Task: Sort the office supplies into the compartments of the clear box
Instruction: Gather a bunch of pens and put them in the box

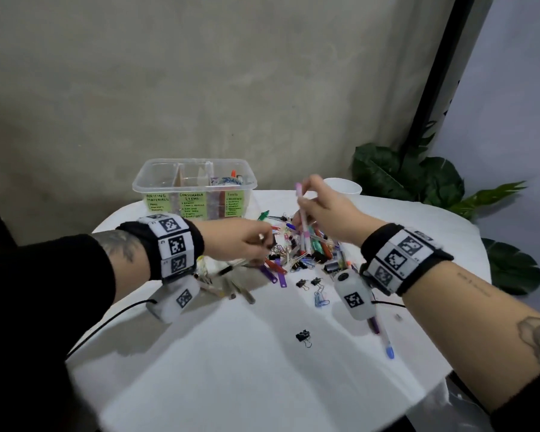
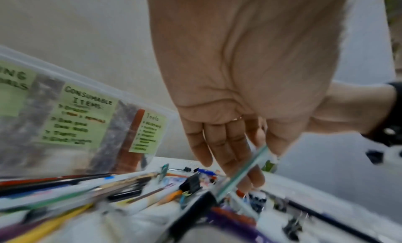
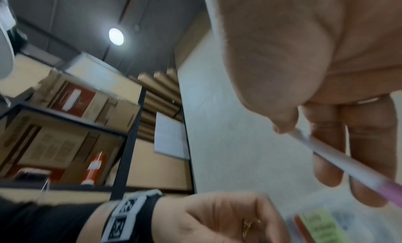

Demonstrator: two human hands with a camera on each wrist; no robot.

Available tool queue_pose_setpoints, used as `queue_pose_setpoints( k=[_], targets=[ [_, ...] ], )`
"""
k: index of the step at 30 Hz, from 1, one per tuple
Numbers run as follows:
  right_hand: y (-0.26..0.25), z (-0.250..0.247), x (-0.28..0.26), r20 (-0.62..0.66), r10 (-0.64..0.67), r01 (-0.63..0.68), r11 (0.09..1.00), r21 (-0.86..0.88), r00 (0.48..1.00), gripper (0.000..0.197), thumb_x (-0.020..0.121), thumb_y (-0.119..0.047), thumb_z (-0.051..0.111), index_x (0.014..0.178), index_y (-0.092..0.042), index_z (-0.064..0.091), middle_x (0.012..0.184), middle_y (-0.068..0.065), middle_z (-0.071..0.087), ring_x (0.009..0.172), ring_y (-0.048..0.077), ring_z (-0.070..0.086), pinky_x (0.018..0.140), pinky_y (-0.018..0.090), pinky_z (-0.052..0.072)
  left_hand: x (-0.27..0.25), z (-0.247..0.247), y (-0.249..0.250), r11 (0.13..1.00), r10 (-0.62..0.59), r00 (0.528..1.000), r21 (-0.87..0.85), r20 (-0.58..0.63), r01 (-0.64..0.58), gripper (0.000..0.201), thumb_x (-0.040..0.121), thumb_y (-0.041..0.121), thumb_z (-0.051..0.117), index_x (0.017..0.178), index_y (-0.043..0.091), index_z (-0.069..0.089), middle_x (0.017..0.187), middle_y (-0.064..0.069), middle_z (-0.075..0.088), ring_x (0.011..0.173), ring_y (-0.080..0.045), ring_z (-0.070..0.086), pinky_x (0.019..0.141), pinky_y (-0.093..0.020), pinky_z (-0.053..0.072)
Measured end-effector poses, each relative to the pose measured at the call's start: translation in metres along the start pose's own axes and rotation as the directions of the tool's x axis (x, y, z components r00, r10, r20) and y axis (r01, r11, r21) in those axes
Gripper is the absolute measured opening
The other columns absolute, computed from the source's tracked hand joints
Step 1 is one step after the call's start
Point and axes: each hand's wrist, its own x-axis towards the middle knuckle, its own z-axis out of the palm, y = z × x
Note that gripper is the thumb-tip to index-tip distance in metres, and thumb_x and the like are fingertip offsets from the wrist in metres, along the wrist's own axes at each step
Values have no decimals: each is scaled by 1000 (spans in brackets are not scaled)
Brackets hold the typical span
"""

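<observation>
The clear box [image 1: 144, 185] stands at the table's far side, with green labels for writing materials, consumable items and tools [image 2: 87, 119]. Some items lie in its right compartment. A mixed pile of pens, binder clips and paper clips [image 1: 296, 254] lies in front of it. Above the pile, my right hand [image 1: 306, 207] pinches a white pen with pink ends [image 1: 303, 219], nearly upright, between thumb and fingers [image 3: 326, 143]. My left hand [image 1: 262, 244] hovers low at the pile's left, and its thumb and forefinger pinch a thin green-tinted pen [image 2: 243, 171].
A white cup [image 1: 343, 185] and leafy plants [image 1: 412, 176] stand behind the pile on the right. A stray black binder clip [image 1: 303, 336] and a blue-capped pen [image 1: 385, 341] lie nearer me. Pencils and pens [image 2: 65, 191] lie left of the pile. The round white table [image 1: 231, 385] ends close in front.
</observation>
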Motion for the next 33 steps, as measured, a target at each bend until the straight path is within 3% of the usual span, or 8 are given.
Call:
queue_pose_setpoints(
  k=[4,7,10,13,16,19,25,33],
  targets=[
    [20,-30,-27,-176,141,-126,988,91,974,12,105,-32,37,108,-20,40,71,14,59,54,29,61,56,53,53,28,3,29,960,48,979,-260,-196,-100,12,101,37,45,111,30,47,77,7,71,59,-10,56,60,-20,46],
    [44,-44,-50,-207,361,-370,929,-3,909,18,103,-39,39,108,-23,45,71,10,49,56,23,46,47,34,41,52,18,51,962,46,959,-248,-280,-119,14,101,35,46,112,30,55,62,8,52,51,-8,43,54,-24,38],
    [62,-50,-74,-128,570,-584,797,-155,812,20,97,-33,55,103,-14,54,72,8,51,56,21,41,46,25,34,72,39,71,990,63,978,-108,-198,-86,19,93,44,58,104,28,62,64,11,51,55,-5,45,54,-24,37],
    [68,-47,-98,-32,685,-639,661,-393,728,28,82,-32,73,87,-8,61,69,6,58,53,22,45,47,24,38,87,60,89,985,163,983,78,-82,-157,20,81,40,72,94,25,66,80,8,62,70,-10,57,63,-27,47],
    [68,-36,-114,-10,726,-639,600,-482,688,22,69,-26,76,73,-8,65,56,2,58,43,19,44,46,21,36,102,78,101,956,214,976,196,36,-217,30,77,34,73,106,29,68,97,5,67,88,-17,62,77,-34,53],
    [68,-28,-121,11,738,-666,616,-422,675,14,67,-24,74,65,-13,65,55,0,62,40,15,44,42,18,33,111,87,114,925,264,961,261,87,-277,39,83,32,71,121,28,64,110,0,61,100,-22,58,83,-33,48],
    [73,-23,-120,81,762,-738,644,-203,643,13,73,-16,77,70,-11,66,61,5,67,44,16,45,41,18,29,116,89,116,911,294,950,270,101,-311,38,87,28,68,124,29,61,111,-3,55,97,-24,58,74,-29,42],
    [68,-15,-120,99,794,-786,608,-113,600,27,83,-10,68,60,-9,55,37,0,46,27,12,36,35,11,27,114,90,107,918,285,937,225,203,-328,32,88,24,68,118,29,61,109,-1,54,97,-23,57,84,-34,48]
  ],
)
